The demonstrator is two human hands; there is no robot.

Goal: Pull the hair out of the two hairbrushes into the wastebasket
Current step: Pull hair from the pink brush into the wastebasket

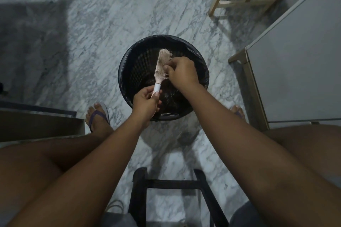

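Observation:
A pale pink hairbrush point(162, 64) with a white handle band is held over a round black wastebasket point(127, 64) lined with a dark bag. My left hand point(146, 102) grips the brush by the end of its handle. My right hand point(181, 72) is closed against the bristle side near the middle of the head, fingers pinched into the bristles; the hair itself is too fine to make out. Dark clumps lie at the bottom of the basket. Only one brush is in view.
The basket stands on a marbled grey floor between my feet in sandals point(99, 116). A grey cabinet point(295, 72) is at right, a wooden stool frame point(245, 0) at top right, a dark stool frame point(171, 186) under me, and a low ledge point(36, 125) at left.

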